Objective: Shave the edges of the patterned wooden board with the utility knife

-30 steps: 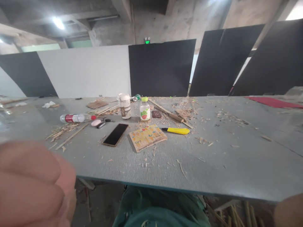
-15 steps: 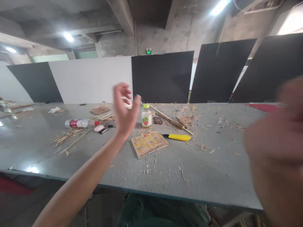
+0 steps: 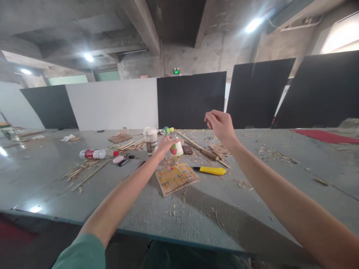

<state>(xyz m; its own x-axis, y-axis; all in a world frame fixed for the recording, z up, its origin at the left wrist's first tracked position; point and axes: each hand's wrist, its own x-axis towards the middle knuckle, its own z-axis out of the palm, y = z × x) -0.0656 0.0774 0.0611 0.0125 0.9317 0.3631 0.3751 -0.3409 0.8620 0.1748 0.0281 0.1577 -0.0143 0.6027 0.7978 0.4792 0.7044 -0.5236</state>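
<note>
My left hand [image 3: 165, 145] is wrapped round a clear plastic bottle [image 3: 177, 149] with a yellow-green cap and a fruit label. The bottle tilts slightly to the left, its side partly covered by my fingers. In the air to the right, my right hand [image 3: 221, 123] has its fingers curled together, with nothing visible in them. A white-lidded cup [image 3: 150, 141] stands just left of the bottle. In front lies a patterned wooden board [image 3: 176, 178], beside a yellow utility knife [image 3: 212, 170]. Behind the knife are a wooden stick [image 3: 209, 154] and a dark brown block [image 3: 187, 150].
A bottle with a red cap [image 3: 98, 154] lies on its side at the left, near a pink round object [image 3: 118, 160]. Wood shavings [image 3: 80, 167] and thin strips are scattered over the grey table [image 3: 126, 213]. A red sheet [image 3: 327, 136] lies at the far right.
My left hand has come down and closed round the bottle, which now leans. From the near right edge, my right hand has moved inward and away from me. The cup has come into sight.
</note>
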